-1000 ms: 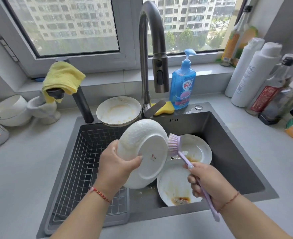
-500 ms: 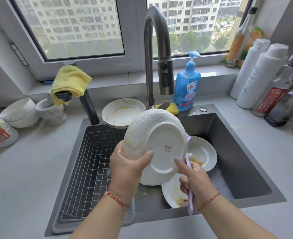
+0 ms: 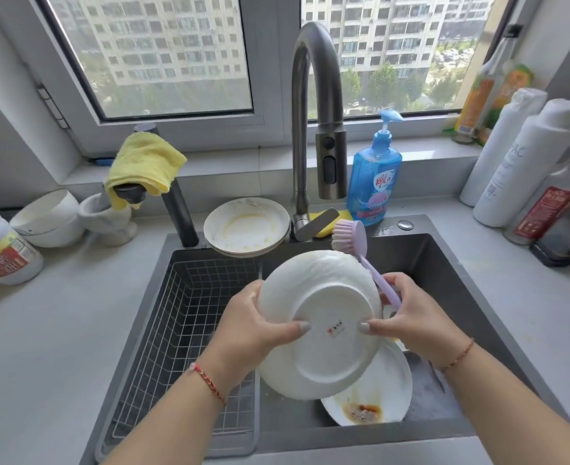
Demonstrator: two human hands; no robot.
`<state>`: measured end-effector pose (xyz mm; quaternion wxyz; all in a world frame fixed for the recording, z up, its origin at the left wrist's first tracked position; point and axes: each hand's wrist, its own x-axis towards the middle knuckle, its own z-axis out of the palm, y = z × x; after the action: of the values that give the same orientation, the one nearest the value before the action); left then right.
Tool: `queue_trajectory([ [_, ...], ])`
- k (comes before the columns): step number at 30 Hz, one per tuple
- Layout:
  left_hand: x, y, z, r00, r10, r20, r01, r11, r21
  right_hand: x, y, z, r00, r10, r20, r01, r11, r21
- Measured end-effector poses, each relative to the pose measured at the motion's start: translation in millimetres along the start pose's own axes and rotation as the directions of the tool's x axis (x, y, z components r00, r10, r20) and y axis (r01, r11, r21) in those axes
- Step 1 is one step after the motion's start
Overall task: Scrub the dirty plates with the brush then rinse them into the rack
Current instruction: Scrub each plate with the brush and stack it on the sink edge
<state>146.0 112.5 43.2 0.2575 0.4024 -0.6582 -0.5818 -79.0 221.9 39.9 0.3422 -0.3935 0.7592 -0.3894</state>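
I hold a white plate [image 3: 324, 317] over the sink with its underside toward me. My left hand [image 3: 253, 327] grips its left rim, thumb across the base. My right hand [image 3: 414, 317] holds the lilac dish brush [image 3: 361, 253] by the handle while its thumb presses on the plate's base; the brush head sticks up behind the plate's far rim. Below lies a dirty plate [image 3: 381, 397] with brown sauce. A stack of soiled plates [image 3: 246, 226] sits on the sink's back edge. The wire rack [image 3: 189, 317] fills the sink's left half.
The faucet [image 3: 317, 112] arches over the sink's middle. A blue soap bottle [image 3: 374, 176] and a yellow sponge stand behind it. A yellow cloth [image 3: 146, 166] hangs on a small tap at left; white bowls [image 3: 48, 219] lie further left, bottles [image 3: 525, 156] at right.
The plate has turned so that its base faces me squarely. My right hand came up to the plate's right rim, and the brush swung from pointing down to pointing up behind the plate.
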Motion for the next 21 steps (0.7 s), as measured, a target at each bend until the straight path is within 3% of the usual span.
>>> queue_trajectory([
  [5, 9, 5, 5, 0.999, 0.028, 0.016, -0.031, 0.984, 0.174, 9, -8, -7, 0.998, -0.065, -0.025, 0.059, 0.976, -0.208],
  [7, 11, 6, 6, 0.998, 0.058, -0.011, -0.055, 0.976, 0.212, 9, -9, -7, 0.991, -0.105, -0.087, 0.084, 0.973, -0.215],
  [9, 13, 5, 7, 0.995, 0.080, -0.058, -0.065, 0.973, 0.223, 5, -10, -10, 0.979, -0.102, -0.178, 0.084, 0.991, -0.102],
  [11, 14, 2, 5, 0.989, 0.082, -0.123, -0.055, 0.976, 0.213, -1, -5, -15, 0.972, -0.007, -0.236, 0.023, 0.998, 0.066],
  [16, 19, -5, 0, 0.975, 0.067, -0.213, -0.028, 0.983, 0.182, -22, 15, -2, 0.967, 0.222, -0.127, -0.191, 0.957, 0.217],
  [18, 20, -7, 3, 0.977, 0.070, -0.200, -0.029, 0.979, 0.201, -24, 7, 5, 0.973, 0.185, -0.140, -0.155, 0.967, 0.203],
  [21, 21, -12, 8, 0.979, 0.069, -0.190, -0.025, 0.974, 0.225, -35, -24, 12, 0.994, -0.012, -0.106, 0.028, 0.988, 0.153],
])
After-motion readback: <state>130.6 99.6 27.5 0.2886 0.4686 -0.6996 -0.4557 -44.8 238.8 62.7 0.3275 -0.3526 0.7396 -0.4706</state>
